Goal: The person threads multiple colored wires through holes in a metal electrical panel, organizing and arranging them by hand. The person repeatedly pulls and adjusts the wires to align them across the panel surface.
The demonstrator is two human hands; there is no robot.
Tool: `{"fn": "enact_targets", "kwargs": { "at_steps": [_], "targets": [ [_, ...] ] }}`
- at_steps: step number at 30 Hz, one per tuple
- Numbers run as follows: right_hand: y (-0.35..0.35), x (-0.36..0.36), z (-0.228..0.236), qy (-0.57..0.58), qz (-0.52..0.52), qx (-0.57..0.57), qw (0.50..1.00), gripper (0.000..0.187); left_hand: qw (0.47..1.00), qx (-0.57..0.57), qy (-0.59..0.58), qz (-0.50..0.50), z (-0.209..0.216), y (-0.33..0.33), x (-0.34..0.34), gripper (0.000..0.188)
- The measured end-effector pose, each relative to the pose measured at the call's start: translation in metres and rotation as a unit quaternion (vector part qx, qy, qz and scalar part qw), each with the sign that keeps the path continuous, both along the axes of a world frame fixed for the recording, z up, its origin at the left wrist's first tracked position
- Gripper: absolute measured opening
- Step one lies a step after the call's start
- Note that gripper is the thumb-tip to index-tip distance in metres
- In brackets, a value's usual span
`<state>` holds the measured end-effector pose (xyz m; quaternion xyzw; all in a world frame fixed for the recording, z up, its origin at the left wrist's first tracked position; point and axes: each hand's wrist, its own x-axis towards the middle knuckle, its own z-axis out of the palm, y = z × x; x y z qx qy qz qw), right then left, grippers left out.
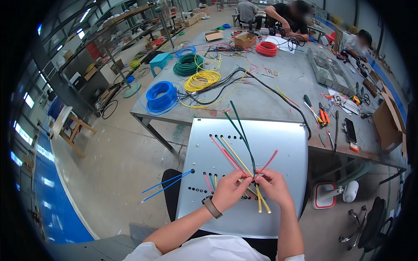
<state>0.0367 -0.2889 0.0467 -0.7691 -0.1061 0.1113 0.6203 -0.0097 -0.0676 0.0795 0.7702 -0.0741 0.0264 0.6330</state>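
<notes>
A grey metal panel [209, 226] with rows of small holes lies before me, with coloured wires coming through it. My left hand [230, 190], with a dark band on its wrist, is closed in a pinch on a bundle of wires near the panel's middle. My right hand [273, 189] pinches the same bundle, fingertips almost touching the left ones. Red wires [230, 157] and a yellow wire [235, 153] slant into the grip. Dark green wires [244, 137] stick up past it, and yellow ends [261, 202] hang below. Blue wires [167, 182] leave a hole at the left.
On the grey worktable [270, 102] ahead lie blue [161, 96], yellow [202, 81], green [187, 65] and red [266, 48] wire coils, and a black cable [278, 93]. Screwdrivers, pliers [324, 114], a phone [349, 129] and a cardboard box [387, 124] are at right. Other people sit beyond.
</notes>
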Motion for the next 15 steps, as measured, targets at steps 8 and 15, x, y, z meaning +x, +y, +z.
{"fn": "enact_targets", "kwargs": {
  "at_steps": [8,15],
  "targets": [
    [0.0058,0.0053,-0.0105,0.043,-0.003,0.028,0.999,0.025,1.000,0.007,0.000,0.005,0.0009,0.0015,0.0001,0.022],
    [0.0084,0.0026,-0.0066,0.039,-0.022,0.046,0.998,0.023,1.000,0.003,0.024,-0.006,0.0049,0.0014,-0.0016,0.020]
  ]
}}
